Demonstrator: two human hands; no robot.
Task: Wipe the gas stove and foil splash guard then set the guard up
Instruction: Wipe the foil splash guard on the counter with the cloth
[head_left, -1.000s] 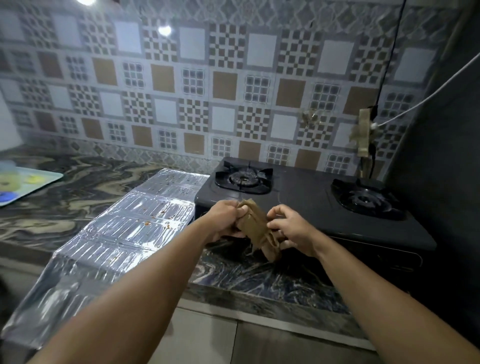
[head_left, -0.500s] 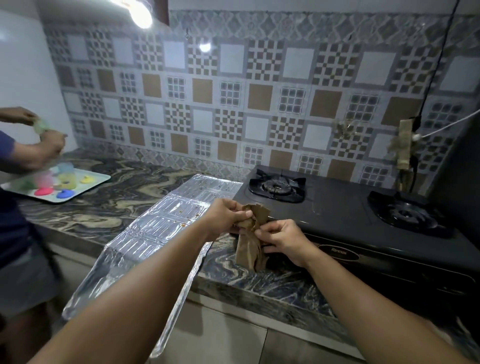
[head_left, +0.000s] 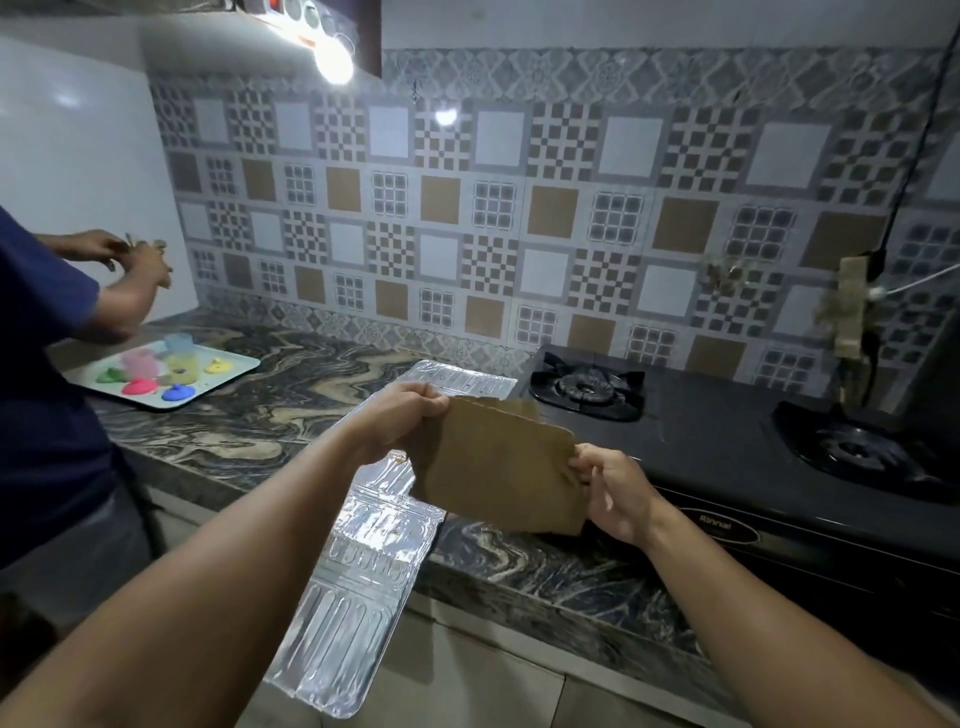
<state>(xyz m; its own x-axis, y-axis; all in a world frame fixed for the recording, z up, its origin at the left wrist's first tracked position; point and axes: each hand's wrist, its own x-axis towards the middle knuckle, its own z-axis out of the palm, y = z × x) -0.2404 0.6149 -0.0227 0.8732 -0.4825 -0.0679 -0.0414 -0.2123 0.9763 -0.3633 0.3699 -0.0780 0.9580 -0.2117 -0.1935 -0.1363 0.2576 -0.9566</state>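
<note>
While brown cloth (head_left: 498, 470) hangs spread flat just in front of gas stove (head_left: 727, 447), left hand (head_left: 410, 415) pinches upper left corner, right hand (head_left: 605, 486) pinches right edge. Cloth looks light, limp (sags where unsupported); bunch into pad for wiping. Foil splash guard (head_left: 363, 566) lies flat on tabletop (head_left: 249, 415) left of stove, near end overhanging edge. Foil thin, springy, crease-prone; lift by panel edges, both hands.

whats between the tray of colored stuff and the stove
In the head view, bare marbled counter, then the foil guard lying flat beside the stove. The tray sits far left.
</note>
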